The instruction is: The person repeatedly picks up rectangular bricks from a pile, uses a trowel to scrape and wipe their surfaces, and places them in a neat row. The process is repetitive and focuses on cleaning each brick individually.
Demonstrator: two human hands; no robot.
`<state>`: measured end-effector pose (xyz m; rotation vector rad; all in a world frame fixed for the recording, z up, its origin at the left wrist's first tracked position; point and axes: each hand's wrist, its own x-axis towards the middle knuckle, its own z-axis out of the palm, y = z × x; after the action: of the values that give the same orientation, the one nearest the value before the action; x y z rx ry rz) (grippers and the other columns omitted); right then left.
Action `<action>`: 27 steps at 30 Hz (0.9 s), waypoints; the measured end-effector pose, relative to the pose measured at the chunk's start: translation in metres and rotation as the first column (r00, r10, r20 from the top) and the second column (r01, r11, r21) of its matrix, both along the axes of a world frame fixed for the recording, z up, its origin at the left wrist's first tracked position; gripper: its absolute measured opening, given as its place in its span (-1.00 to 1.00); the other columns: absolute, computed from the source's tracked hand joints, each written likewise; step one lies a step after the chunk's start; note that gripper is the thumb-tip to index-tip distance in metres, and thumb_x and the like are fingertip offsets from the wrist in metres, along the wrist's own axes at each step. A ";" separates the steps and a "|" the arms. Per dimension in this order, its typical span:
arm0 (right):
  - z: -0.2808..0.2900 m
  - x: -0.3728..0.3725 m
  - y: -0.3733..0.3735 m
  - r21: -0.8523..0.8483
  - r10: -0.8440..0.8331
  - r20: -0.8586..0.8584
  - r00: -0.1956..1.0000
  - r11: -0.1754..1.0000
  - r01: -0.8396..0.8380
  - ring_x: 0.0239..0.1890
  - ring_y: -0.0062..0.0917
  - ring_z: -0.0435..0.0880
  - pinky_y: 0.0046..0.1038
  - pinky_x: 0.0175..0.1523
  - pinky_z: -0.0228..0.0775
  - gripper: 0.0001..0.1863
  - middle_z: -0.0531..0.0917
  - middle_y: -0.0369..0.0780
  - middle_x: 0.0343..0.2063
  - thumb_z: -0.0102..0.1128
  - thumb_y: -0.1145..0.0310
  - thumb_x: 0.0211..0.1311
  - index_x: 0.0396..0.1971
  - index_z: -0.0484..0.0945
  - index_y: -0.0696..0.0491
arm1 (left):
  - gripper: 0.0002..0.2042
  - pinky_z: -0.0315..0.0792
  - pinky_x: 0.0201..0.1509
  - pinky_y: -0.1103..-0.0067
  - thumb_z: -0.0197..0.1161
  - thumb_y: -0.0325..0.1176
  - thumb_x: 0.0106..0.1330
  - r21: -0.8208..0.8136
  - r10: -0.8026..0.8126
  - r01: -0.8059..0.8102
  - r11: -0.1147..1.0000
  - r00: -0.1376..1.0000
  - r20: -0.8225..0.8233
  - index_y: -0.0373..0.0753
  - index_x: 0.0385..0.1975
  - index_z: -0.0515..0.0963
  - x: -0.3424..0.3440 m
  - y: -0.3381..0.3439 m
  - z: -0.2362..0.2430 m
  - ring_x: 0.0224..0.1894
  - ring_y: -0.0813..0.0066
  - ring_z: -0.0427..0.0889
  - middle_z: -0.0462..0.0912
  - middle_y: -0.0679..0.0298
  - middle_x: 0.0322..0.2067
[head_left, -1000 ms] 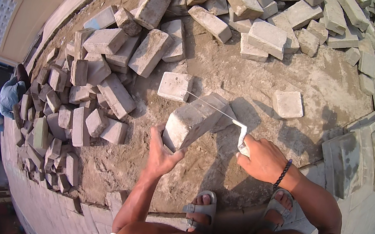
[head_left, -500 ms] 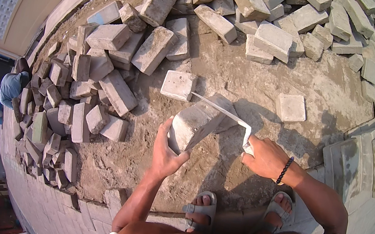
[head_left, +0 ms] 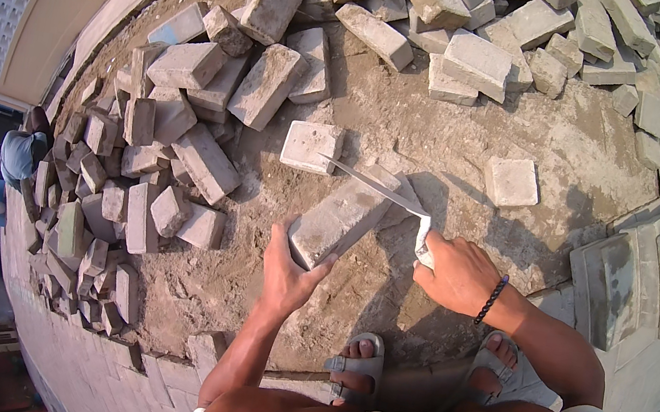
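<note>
My left hand [head_left: 289, 274] grips the near end of a grey concrete paving block [head_left: 341, 217], thumb on one side and fingers on the other. The block is tilted, its far end pointing up and right. In my right hand [head_left: 459, 275] is a long-bladed tool [head_left: 378, 186] with a white handle, fingers wrapped round it. Its thin, slightly curved blade reaches left across the far part of the block; whether it touches is hard to tell. Beyond the blade tip a squarish paving block [head_left: 311, 147] lies on the sandy ground. Another block, partly hidden, sits behind the held one.
Loose blocks are heaped at the left [head_left: 188, 62] and along the back [head_left: 478, 64]. A single block [head_left: 513, 182] lies on the sand to the right. Curb-like slabs [head_left: 645, 270] stand at the far right. A person [head_left: 21, 154] crouches at the far left. Paving [head_left: 97, 377] borders the near side.
The held block has turned, so its long upper face now shows instead of its dark side. The blade has rolled and shows its broad side; my right hand has shifted slightly left.
</note>
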<state>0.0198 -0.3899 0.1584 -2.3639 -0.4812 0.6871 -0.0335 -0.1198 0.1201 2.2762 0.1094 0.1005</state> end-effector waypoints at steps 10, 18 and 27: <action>-0.073 0.020 -0.016 -0.230 -0.070 0.043 0.997 0.970 0.078 -0.18 0.06 0.66 -0.06 -0.03 0.49 -0.65 0.64 0.20 -0.36 0.11 0.34 0.14 -0.22 0.50 0.35 | -0.23 0.36 0.10 0.31 0.52 -0.33 0.01 0.093 0.046 -0.041 0.995 0.998 -0.050 -0.45 0.16 0.19 -0.043 0.030 -0.038 -0.03 0.20 0.46 0.41 -0.04 -0.07; -0.067 -0.007 -0.013 0.261 -0.283 -0.561 0.777 0.831 0.492 -0.53 -0.12 0.63 -0.23 -0.34 0.46 -0.62 0.58 0.06 -0.59 0.20 0.24 0.13 -0.29 0.45 0.31 | -0.26 0.38 0.07 0.34 0.51 -0.41 0.04 0.150 0.147 -0.113 0.982 0.960 -0.240 -0.43 0.18 0.20 -0.062 0.057 -0.112 -0.04 0.21 0.46 0.41 -0.02 -0.08; -0.069 -0.021 0.017 0.124 -0.015 -0.225 0.974 0.991 0.044 -0.33 0.04 0.65 -0.08 -0.20 0.46 -0.62 0.64 0.14 -0.45 0.15 0.22 0.13 -0.25 0.48 0.28 | -0.25 0.40 0.01 0.34 0.55 -0.44 -0.01 0.169 0.118 -0.077 0.983 0.960 -0.254 -0.41 0.14 0.21 -0.059 0.056 -0.123 -0.09 0.18 0.49 0.43 -0.02 -0.10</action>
<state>-0.0014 -0.3734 0.0899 -2.1375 -0.3787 0.8698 -0.0926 -0.0641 -0.0026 2.4324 0.3658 -0.1484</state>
